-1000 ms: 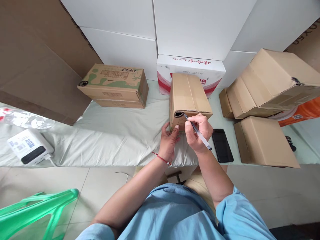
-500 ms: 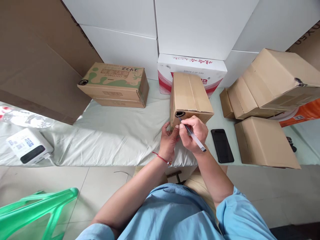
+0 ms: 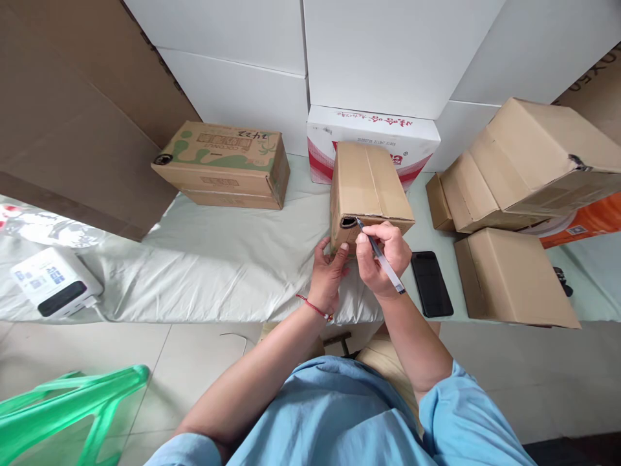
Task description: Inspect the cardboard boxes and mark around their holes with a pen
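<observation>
A small cardboard box point(image 3: 367, 178) stands on the cloth-covered table in front of me. Dark marking rings a black hole point(image 3: 348, 222) at the upper left corner of its near face. My left hand point(image 3: 328, 275) grips the box's lower left corner, thumb on the near face. Pinched in my right hand point(image 3: 388, 259) is a pen point(image 3: 387, 264) with a clear barrel, its tip at the right end of the hole's dark rim. My right fingers partly cover the near face.
A printed coconut carton point(image 3: 223, 165) with a ringed corner hole sits to the left. A red-and-white carton point(image 3: 320, 139) stands behind my box. On the right are a black phone point(image 3: 431, 283) and more cardboard boxes point(image 3: 514, 275). A white device point(image 3: 55, 281) lies far left, above a green stool point(image 3: 72, 408).
My right hand has shifted slightly right, taking the pen tip from the middle of the hole's rim to its right end. My left hand and the box stay put.
</observation>
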Demonstrator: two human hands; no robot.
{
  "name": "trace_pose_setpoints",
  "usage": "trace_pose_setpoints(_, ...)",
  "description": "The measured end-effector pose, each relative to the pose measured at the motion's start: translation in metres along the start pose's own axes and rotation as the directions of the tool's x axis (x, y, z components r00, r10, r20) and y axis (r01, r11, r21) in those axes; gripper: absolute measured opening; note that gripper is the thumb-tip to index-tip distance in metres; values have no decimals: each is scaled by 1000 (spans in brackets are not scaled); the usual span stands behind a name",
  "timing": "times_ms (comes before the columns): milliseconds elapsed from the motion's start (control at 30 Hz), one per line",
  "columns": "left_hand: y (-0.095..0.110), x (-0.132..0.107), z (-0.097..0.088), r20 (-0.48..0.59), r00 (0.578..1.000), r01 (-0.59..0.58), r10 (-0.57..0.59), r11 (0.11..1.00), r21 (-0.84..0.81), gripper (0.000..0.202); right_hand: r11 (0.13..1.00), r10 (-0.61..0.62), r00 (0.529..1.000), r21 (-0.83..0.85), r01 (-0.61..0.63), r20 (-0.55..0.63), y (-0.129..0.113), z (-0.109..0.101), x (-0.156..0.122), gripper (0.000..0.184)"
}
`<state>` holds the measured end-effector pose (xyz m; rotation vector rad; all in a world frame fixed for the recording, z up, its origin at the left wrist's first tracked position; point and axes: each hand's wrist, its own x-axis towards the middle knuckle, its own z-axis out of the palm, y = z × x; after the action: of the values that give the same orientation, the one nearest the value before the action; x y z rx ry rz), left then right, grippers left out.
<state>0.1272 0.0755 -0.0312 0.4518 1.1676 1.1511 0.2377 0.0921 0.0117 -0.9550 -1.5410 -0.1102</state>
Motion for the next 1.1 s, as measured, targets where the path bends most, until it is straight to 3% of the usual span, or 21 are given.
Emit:
trace_pose_setpoints(200,1,-1,1,-11,1000,3,-4,1000,-19,73,1000,-29,999,8,29,16,-2,3,5,8)
trace_pose_setpoints(367,-3,-2,1,24,998,-53,55,995,-86,62,995,-75,989,76,65,130,-11,1,1,13)
trace_pose_setpoints(500,-8,3,-1,27,999,-24,28,992,-121,69,998,65,990,8,-67,128,-11,-27,-19,25)
trace_pose_setpoints(600,-13,12,-3,38,999,-4,13,975,-221,70,972,171,983,-173,-159,62,5,-60,-43,22)
trace_pose_setpoints(667,-17,18,-5,69,998,26,-7,960,-278,62,930,206,970,-336,-153,128,20,-78,-59,17)
trace_pose_setpoints(733,-21,23,-6,107,994,56,-25,955,-290,52,856,326,901,-494,-153,287,32,-89,-73,21)
trace_pose_setpoints(833,-26,29,-9,148,988,91,-50,954,-285,46,720,588,672,-671,-180,450,39,-92,-87,38)
trace_pose_setpoints(900,-30,31,-12,175,982,119,-71,952,-281,49,676,668,575,-708,-204,472,39,-95,-94,50)
trace_pose_setpoints(933,-31,32,-14,190,979,132,-80,951,-280,51,676,674,574,-702,-225,466,39,-98,-98,55)
trace_pose_setpoints(967,-32,33,-16,208,975,143,-85,949,-281,53,683,665,601,-688,-247,444,39,-104,-101,58)
trace_pose_setpoints(1033,-33,35,-21,250,964,159,-85,943,-291,56,677,632,696,-679,-283,340,42,-121,-111,58)
trace_pose_setpoints(1100,-34,35,-26,304,949,176,-80,937,-303,56,600,626,758,-734,-318,183,46,-144,-122,60)
